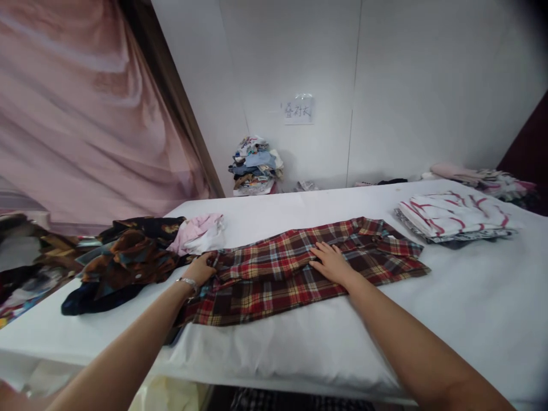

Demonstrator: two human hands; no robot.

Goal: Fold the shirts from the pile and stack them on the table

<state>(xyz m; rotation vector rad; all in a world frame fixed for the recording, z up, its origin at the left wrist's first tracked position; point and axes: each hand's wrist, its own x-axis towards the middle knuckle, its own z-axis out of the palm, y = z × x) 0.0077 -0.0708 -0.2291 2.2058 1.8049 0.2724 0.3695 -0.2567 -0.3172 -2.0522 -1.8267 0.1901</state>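
Observation:
A red, brown and yellow plaid shirt (274,279) lies lengthwise across the white-covered table, partly folded, its collar end toward the right. My left hand (202,270), with a bracelet at the wrist, is closed on the fabric at the shirt's left end, the fingertips partly hidden. Flat on the middle of the shirt rests my right hand (332,262), fingers spread and holding nothing.
Crumpled dark and brown clothes (132,260) and a pink and white garment (199,233) lie left. A folded white-and-red stack (458,216) sits right. Behind the table stands a clothes pile (256,165) by the wall. The table's front edge (274,374) is near me.

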